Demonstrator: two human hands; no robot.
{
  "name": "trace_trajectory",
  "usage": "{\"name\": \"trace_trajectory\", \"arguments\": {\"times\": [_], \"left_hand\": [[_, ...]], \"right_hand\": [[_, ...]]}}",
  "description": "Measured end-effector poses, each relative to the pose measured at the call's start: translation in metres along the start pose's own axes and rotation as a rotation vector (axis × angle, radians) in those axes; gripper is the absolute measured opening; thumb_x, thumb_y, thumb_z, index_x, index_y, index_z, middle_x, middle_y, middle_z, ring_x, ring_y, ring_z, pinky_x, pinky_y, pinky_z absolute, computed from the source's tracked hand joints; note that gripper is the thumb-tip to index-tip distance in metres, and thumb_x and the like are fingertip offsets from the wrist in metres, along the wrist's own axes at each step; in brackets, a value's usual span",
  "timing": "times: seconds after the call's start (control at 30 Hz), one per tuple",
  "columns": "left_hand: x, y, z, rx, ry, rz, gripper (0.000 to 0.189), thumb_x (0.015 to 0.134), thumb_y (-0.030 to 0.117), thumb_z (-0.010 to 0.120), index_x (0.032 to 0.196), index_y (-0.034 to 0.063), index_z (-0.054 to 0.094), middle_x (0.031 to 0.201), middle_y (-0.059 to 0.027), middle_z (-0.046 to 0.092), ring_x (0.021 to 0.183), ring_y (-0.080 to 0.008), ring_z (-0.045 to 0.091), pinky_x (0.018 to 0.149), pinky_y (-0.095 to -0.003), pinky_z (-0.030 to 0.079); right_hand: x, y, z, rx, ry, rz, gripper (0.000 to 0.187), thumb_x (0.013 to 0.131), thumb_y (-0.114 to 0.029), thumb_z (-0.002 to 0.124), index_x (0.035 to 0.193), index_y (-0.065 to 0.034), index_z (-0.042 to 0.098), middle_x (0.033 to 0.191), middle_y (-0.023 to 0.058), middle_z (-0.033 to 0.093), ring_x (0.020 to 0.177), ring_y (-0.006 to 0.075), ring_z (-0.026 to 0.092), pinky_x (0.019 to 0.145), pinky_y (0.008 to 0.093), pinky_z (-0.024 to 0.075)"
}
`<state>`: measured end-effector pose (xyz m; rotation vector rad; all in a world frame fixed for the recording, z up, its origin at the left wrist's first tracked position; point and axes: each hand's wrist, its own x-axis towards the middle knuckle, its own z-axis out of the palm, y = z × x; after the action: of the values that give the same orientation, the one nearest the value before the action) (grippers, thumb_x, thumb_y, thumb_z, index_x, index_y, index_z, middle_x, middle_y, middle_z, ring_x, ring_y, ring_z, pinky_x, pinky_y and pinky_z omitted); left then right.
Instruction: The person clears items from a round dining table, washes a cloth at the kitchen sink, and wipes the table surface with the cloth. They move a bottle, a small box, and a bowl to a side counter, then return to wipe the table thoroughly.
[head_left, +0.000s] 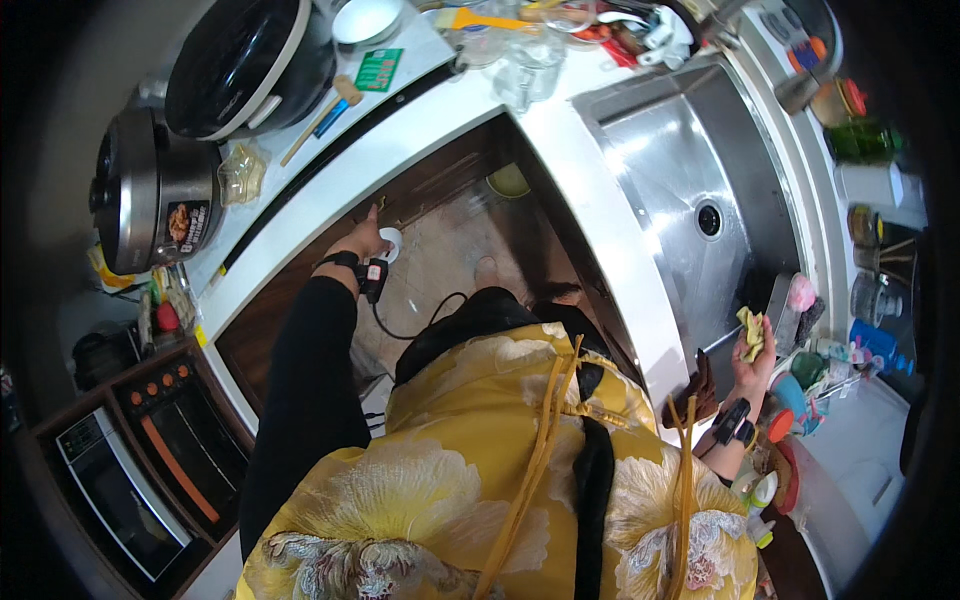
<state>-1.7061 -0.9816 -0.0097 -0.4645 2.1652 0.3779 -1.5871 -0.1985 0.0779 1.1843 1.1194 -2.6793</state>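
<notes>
My left hand (366, 237) reaches out at the brown cabinet front, index finger extended close to a small brass-coloured fitting (382, 202). A white round object (390, 244) shows beside its palm, partly covered; whether the hand holds it is unclear. At the right end of the sink (660, 150), my right hand (756, 358) holds a crumpled yellow-green piece (751, 334), its material unclear. Both wrists wear black straps with small devices, and a cable hangs from the left one. Near my right forearm lies a dark brown cloth (691, 397).
The white counter edge (600, 195) curves around me. A multicooker (161, 187), a large black appliance (240, 67), a wooden mallet (346, 90) and glass jars (529, 67) stand or lie on it. Bottles and jars crowd the right ledge. A yellowish round container (508, 181) is on the floor.
</notes>
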Motion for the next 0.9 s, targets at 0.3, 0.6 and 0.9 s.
{"name": "trace_trajectory", "arguments": {"times": [0.3,0.6,0.9], "left_hand": [[0.095,-0.069,0.027,-0.274,-0.182,-0.126,0.112,0.074,0.019,0.079,0.150,0.0072,-0.003,0.147,-0.0217,0.032,0.131,-0.0334,0.039,0.105,-0.0430,0.038],[0.122,-0.082,0.043,-0.137,-0.184,-0.118,0.121,0.071,0.020,0.081,0.149,0.0122,-0.011,0.147,-0.0253,0.030,0.131,-0.0392,0.037,0.107,-0.0486,0.035],[0.103,-0.065,0.056,-0.176,-0.228,-0.171,0.118,0.069,0.014,0.083,0.149,0.0182,-0.002,0.142,-0.0207,0.040,0.129,-0.0330,0.042,0.104,-0.0488,0.039]], "right_hand": [[-0.084,0.032,0.095,-0.117,0.273,-0.065,0.020,0.093,-0.024,0.054,0.109,-0.0157,0.064,0.098,0.0022,0.068,0.073,0.0184,0.064,0.050,0.0226,0.0492],[-0.108,0.052,0.128,-0.189,0.303,-0.047,0.018,0.092,-0.025,0.056,0.104,-0.0154,0.064,0.097,0.0012,0.067,0.076,0.0171,0.063,0.052,0.0229,0.0469],[-0.095,0.050,0.117,-0.183,0.277,-0.025,0.016,0.090,-0.024,0.058,0.102,-0.0157,0.065,0.100,0.0026,0.066,0.080,0.0182,0.062,0.056,0.0242,0.0478]]}}
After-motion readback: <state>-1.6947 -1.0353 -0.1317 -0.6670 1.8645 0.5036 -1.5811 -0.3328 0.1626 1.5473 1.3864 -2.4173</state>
